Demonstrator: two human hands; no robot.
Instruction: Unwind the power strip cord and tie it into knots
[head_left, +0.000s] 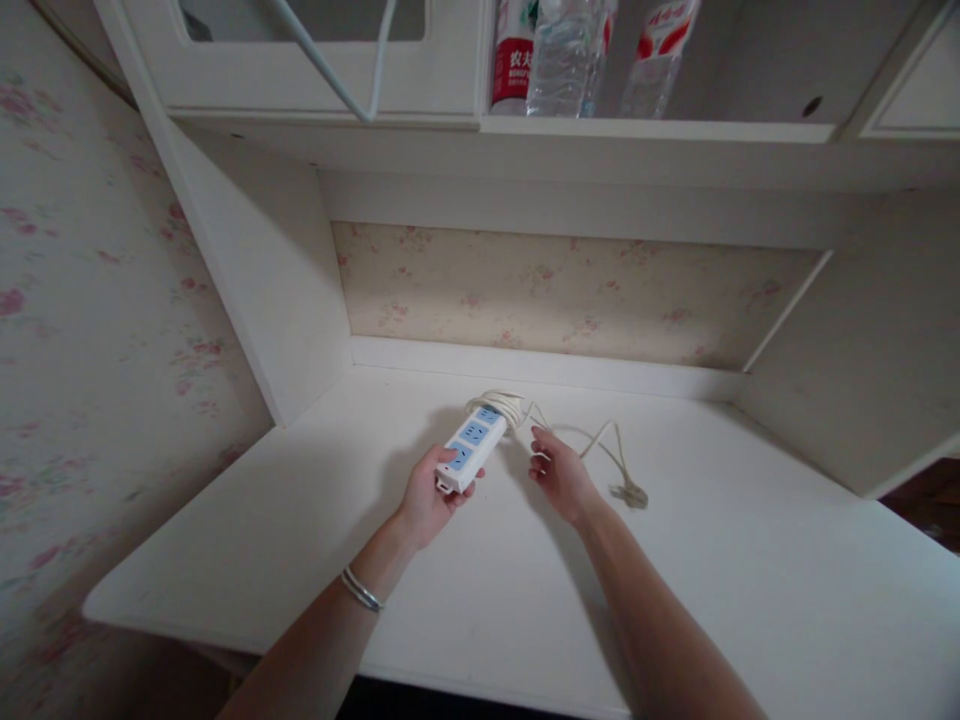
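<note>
My left hand (429,497) grips the near end of a white power strip (472,447) with blue sockets, held just above the white desk (480,590). The strip's cream cord (592,442) is bundled at its far end and trails right across the desk to a plug (632,494). My right hand (557,472) is beside the strip, its fingers curled and pinching the cord near the bundle. A silver bracelet sits on my left wrist.
A white shelf (652,130) above the desk carries plastic bottles (566,55). White side panels (262,290) close in the desk left and right. Floral wallpaper (97,330) covers the left wall and the back.
</note>
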